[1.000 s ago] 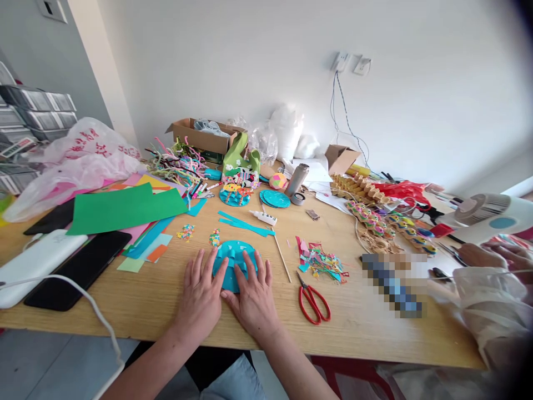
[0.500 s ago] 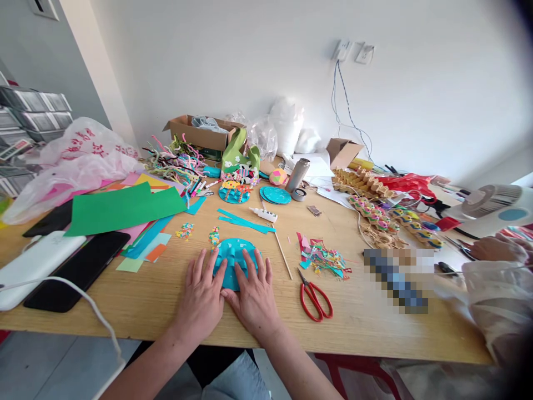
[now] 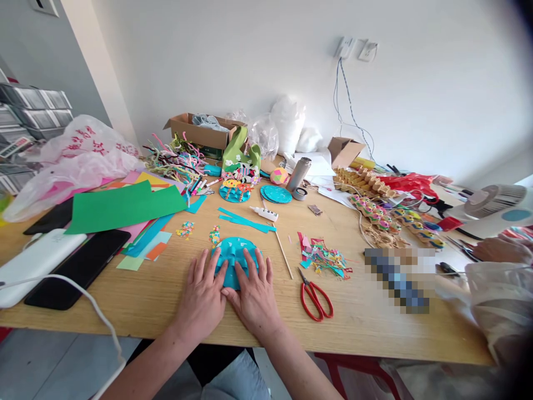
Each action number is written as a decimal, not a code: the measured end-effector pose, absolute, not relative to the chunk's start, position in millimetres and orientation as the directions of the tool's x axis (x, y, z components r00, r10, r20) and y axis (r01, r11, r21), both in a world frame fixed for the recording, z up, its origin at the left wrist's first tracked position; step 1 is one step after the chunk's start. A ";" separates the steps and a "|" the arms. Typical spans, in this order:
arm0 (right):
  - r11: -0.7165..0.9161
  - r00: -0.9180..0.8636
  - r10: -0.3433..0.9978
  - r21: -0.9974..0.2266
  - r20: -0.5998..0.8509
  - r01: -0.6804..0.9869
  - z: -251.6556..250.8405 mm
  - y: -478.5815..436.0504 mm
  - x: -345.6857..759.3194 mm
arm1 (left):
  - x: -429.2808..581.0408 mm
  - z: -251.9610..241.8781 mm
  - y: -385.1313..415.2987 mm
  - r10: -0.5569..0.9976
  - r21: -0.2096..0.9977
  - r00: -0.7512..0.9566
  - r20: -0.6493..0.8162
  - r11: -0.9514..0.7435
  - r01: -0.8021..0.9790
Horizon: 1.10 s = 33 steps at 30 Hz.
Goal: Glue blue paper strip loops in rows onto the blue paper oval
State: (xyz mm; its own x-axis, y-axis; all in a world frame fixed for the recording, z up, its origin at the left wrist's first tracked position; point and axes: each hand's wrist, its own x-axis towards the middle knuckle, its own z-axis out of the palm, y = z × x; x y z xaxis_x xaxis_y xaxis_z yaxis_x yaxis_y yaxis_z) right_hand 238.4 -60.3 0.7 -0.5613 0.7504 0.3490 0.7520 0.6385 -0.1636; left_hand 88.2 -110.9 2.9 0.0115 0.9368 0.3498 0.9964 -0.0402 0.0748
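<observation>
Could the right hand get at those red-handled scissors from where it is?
Probably yes: the scissors lie just to the right of the right hand, with nothing standing between them. The hand would need to leave the blue disc, though.

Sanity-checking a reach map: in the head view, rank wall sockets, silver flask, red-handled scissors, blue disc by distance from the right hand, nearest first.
1. Blue disc: touching, under the right hand.
2. Red-handled scissors: on the table, to its right.
3. Silver flask: ahead, slightly right, upright farther back.
4. Wall sockets: on the wall behind.
</observation>
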 end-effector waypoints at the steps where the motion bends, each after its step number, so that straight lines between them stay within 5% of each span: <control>1: 0.639 -0.562 0.749 -0.160 0.350 0.752 0.6 -60.2 238.5 | 88.2 2.6 -110.8 0.937 0.074 0.012 0.349 -0.041 0.996; 33: 0.641 -0.573 0.741 -0.115 0.349 0.759 -2.1 -59.4 239.3 | 83.9 -0.3 -108.0 0.954 0.171 -0.025 0.297 -0.028 0.985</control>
State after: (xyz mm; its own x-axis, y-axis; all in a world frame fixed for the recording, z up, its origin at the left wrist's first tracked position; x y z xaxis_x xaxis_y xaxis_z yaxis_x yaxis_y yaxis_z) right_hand 239.3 -59.4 -2.1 -0.5731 0.7412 0.3494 0.7589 0.6410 -0.1149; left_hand 83.9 -108.0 -0.3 -0.0247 0.9545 0.2973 0.9849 -0.0277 0.1708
